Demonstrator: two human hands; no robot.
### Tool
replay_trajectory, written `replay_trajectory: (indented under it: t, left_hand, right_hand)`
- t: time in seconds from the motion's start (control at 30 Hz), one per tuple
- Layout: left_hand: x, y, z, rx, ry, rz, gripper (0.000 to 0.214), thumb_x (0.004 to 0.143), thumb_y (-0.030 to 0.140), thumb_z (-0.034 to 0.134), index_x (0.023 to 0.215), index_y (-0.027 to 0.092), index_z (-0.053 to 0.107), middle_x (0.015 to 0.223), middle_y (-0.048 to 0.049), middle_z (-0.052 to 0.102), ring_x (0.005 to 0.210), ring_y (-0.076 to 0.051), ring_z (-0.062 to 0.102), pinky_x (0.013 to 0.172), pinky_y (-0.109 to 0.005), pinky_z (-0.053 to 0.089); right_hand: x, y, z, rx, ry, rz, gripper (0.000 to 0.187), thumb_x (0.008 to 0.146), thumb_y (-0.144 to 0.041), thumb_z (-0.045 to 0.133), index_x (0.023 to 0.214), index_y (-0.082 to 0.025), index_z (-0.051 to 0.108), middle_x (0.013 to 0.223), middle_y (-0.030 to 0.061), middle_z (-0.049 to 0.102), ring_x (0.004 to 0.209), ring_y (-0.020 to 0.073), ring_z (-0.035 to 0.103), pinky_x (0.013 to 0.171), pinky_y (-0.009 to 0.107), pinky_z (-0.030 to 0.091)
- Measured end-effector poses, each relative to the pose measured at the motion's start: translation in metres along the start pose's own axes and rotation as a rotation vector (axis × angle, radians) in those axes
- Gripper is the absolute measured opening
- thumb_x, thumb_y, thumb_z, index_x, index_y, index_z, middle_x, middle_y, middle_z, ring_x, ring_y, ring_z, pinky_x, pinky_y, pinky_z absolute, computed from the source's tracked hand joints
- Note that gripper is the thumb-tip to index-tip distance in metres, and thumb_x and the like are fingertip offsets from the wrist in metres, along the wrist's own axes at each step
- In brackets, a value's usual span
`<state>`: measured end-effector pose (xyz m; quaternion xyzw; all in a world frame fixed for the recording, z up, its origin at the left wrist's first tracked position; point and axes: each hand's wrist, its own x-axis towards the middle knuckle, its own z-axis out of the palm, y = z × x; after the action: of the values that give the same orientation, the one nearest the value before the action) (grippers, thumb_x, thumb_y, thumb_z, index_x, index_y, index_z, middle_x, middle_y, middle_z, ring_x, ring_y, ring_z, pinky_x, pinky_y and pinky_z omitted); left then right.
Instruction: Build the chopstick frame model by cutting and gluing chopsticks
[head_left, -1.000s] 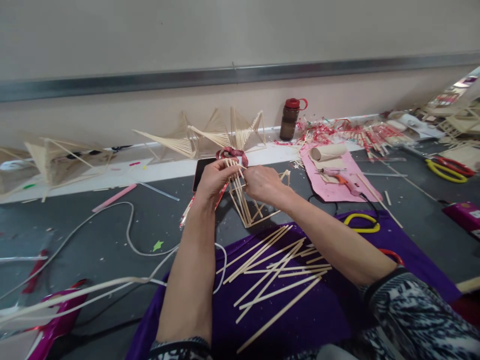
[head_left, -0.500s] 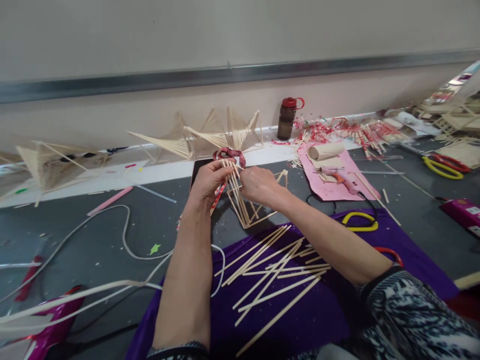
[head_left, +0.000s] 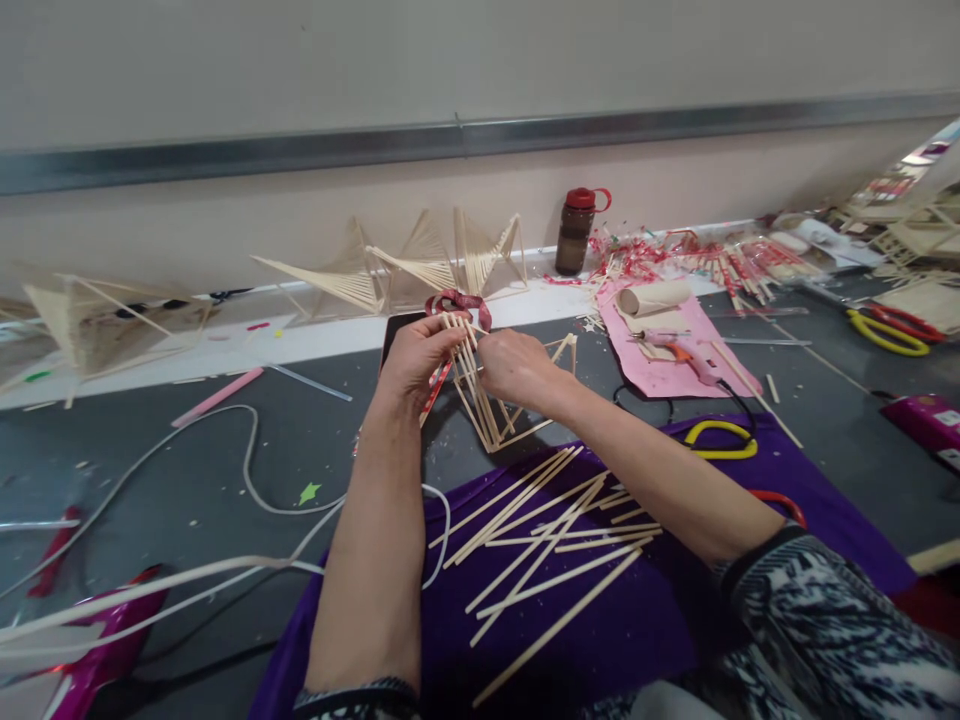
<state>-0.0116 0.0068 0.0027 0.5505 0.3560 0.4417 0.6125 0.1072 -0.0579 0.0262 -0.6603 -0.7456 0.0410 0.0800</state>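
Note:
A small frame of thin wooden sticks stands on the dark tabletop, its sticks running side by side down to a narrow lower corner. My left hand pinches the frame's upper left end between thumb and fingers. Against the upper right side of the frame, my right hand is closed, knuckles up; its fingertips and whatever is in them are hidden. A short stick end shows between the two hands. Loose wooden sticks lie crisscrossed on the purple cloth below my hands.
Finished-looking stick structures line the wall beside a brown bottle. A pink glue gun rests on pink paper. Yellow-handled scissors lie at the right; a white cord and a magenta tool occupy the left.
The view has shifted very slightly. Both hands keep nearly the same place and grip on the stick frame.

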Motion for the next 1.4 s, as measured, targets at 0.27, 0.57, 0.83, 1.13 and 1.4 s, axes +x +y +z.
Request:
replay_trajectory:
  t: [0.27,0.57,0.83,1.13,1.4]
  left_hand:
    - [-0.0003,-0.0007,-0.0006,0.003,-0.01,0.008,0.026,0.057,0.021,0.071,0.081,0.012,0.069,0.067,-0.0031,0.066,0.061,-0.015,0.06,0.065,-0.029,0.047]
    - [-0.0036,0.0045,0.0031,0.027,0.001,-0.005,0.028,0.055,0.021,0.072,0.081,0.012,0.069,0.07,-0.0035,0.067,0.062,-0.014,0.059,0.062,-0.026,0.046]
    - [-0.0011,0.0006,-0.0007,0.004,-0.003,-0.005,0.031,0.054,0.024,0.074,0.082,0.013,0.069,0.069,-0.0032,0.067,0.062,-0.015,0.06,0.064,-0.028,0.047]
    - [-0.0008,0.0008,-0.0014,0.016,0.004,0.0,0.034,0.053,0.025,0.075,0.084,0.013,0.069,0.072,-0.0045,0.068,0.065,-0.017,0.061,0.065,-0.03,0.047]
    - [0.0002,0.0,-0.0036,0.008,-0.012,-0.011,0.03,0.055,0.022,0.074,0.084,0.013,0.068,0.075,-0.0047,0.068,0.067,-0.016,0.062,0.066,-0.029,0.048]
  right_hand:
    - [-0.001,0.002,-0.0022,0.03,-0.01,0.002,0.023,0.074,-0.016,0.051,0.09,-0.014,0.066,0.087,0.0151,0.068,0.084,0.0255,0.065,0.065,0.03,0.05]
    - [-0.0002,0.0028,-0.0024,0.042,-0.026,0.007,0.026,0.075,-0.017,0.051,0.098,-0.015,0.065,0.089,0.0141,0.068,0.086,0.0265,0.064,0.064,0.03,0.049]
    - [-0.0025,0.0039,-0.0052,0.031,-0.056,0.003,0.025,0.077,-0.016,0.049,0.096,-0.016,0.064,0.094,0.0138,0.067,0.089,0.0236,0.063,0.068,0.028,0.048]
    - [0.0005,0.0016,-0.0044,0.046,-0.059,0.026,0.026,0.075,-0.016,0.049,0.095,-0.015,0.066,0.091,0.0155,0.068,0.086,0.0263,0.064,0.065,0.032,0.05]
    - [0.0005,0.0023,-0.0034,0.042,-0.059,0.024,0.025,0.078,-0.018,0.048,0.094,-0.014,0.067,0.092,0.0155,0.068,0.086,0.0252,0.064,0.067,0.032,0.05]
